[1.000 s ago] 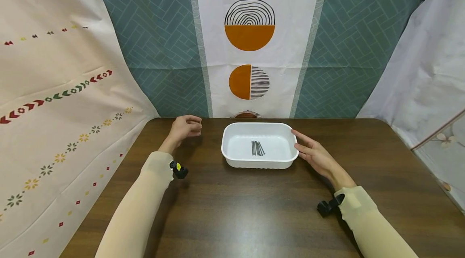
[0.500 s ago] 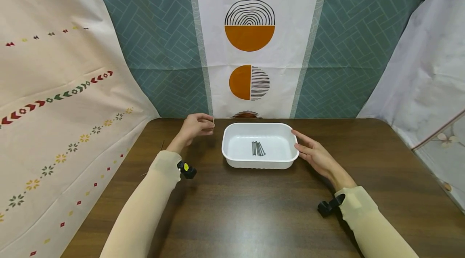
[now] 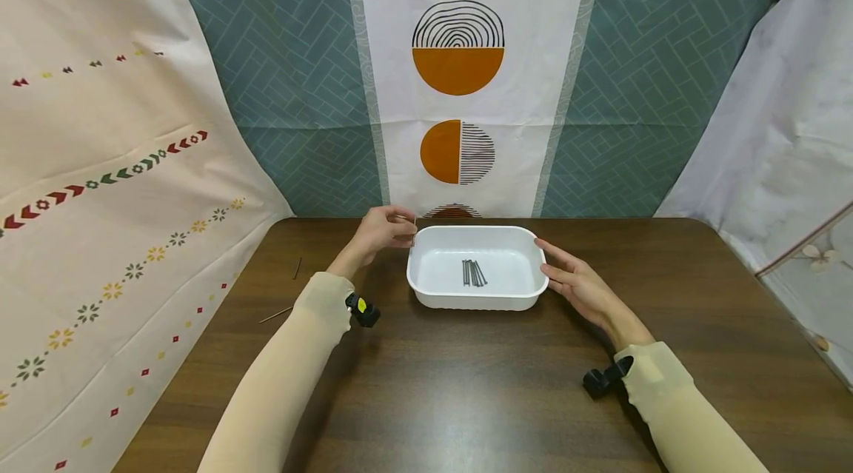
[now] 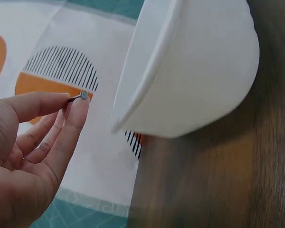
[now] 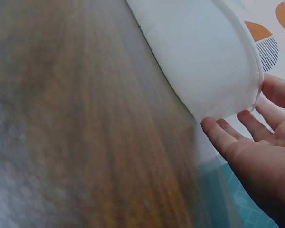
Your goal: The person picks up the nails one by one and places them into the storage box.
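While our left hand [image 3: 383, 230] hovers at the tray's [image 3: 426, 295] far left corner, its thumb and forefinger pinch a single nail [image 4: 79, 97]; in the left wrist view the nail's flat head shows just beyond the fingertips, with the other fingers loosely curled below. The nail sits just beside the tray rim, above the table [image 3: 466, 384], not yet inside. Our right hand [image 3: 578, 282] lies flat against the tray's right wall with fingers straight and holding nothing; the right wrist view shows the fingertips [image 5: 217, 132] at the tray's rounded corner. Inside the white tray we see a small bundle of nails [image 3: 472, 272] lying side by side near the middle of its floor. Two loose nails [image 3: 297, 268] lie on the wood well to the left of the tray, one near the table edge and another closer to our left sleeve [image 3: 286, 377]. Patterned cloths [image 3: 460, 88] hang behind the table.
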`<state>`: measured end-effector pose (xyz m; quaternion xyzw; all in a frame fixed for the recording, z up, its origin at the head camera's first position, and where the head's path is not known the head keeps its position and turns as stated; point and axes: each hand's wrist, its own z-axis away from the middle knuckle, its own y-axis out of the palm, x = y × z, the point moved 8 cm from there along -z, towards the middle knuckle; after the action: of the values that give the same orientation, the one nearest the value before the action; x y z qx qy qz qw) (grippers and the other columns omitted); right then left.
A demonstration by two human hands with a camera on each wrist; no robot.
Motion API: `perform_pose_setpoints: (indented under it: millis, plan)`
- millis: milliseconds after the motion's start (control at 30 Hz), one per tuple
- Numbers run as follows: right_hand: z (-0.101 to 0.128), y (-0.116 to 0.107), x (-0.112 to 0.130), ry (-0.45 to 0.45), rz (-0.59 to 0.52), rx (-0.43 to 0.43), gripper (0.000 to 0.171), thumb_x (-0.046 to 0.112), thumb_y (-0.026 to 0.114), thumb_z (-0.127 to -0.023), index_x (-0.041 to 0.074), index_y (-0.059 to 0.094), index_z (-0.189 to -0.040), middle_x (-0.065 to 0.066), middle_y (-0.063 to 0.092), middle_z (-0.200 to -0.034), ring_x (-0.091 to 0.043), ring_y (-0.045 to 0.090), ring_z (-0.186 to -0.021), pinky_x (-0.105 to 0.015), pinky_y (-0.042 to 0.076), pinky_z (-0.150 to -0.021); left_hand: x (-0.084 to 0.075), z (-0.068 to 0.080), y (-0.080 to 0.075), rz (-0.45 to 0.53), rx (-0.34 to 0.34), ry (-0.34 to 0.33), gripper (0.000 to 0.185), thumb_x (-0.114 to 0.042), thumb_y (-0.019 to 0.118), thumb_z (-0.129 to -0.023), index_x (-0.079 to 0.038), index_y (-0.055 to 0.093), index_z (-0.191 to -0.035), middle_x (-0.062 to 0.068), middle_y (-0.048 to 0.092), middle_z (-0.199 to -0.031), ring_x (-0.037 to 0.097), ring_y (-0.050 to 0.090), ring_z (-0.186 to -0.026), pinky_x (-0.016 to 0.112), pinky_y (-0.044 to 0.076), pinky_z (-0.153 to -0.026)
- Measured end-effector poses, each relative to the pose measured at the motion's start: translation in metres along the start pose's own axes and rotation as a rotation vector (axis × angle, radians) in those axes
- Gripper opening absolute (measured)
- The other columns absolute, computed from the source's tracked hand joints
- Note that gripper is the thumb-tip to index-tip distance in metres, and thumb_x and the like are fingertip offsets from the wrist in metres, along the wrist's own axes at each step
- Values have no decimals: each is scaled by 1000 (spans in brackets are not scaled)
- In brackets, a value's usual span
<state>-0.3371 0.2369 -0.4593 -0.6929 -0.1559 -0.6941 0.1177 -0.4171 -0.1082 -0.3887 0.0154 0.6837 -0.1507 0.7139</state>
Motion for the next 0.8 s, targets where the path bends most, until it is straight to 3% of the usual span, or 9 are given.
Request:
perform_pose_setpoints:
  millis: [100, 233, 533, 800]
  plan:
    - [0, 0, -1, 3, 1, 1, 64, 15, 52, -110, 9, 21, -167, -14, 6, -174, -29, 28, -151, -18, 46, -104, -1, -1, 10, -17, 9, 1, 29, 1, 70, -96, 8, 66, -124, 20, 70, -108, 29, 72, -90, 40, 62, -82]
    - [0, 0, -1, 5, -2, 1, 64, 14, 52, -110, 9, 21, -167, -14, 7, -174, -29, 28, -151, -18, 46, -104, -1, -2, 23, -18, 16, 1, 30, 1, 70, -96, 9, 66, -124, 17, 69, -105, 37, 71, -98, 46, 61, -85]
    - [-1, -1, -2, -1, -4, 1, 65, 16, 53, -110, 9, 21, -167, -12, 8, -174, -23, 34, -148, -19, 45, -105, 3, -4, 42, -70, 33, -33, 30, -5, 72, -97, 6, 66, -124, 16, 70, -104, 27, 71, -89, 44, 61, -84]
    - [-1, 0, -1, -2, -1, 7, 65, 16, 53, -110, 8, 21, -167, -12, 7, -174, -25, 32, -149, -19, 45, -105, 5, -3, 55, -128, 65, -78, 37, 0, 70, -98, 6, 65, -133, 19, 69, -111, 25, 72, -86, 48, 58, -92]
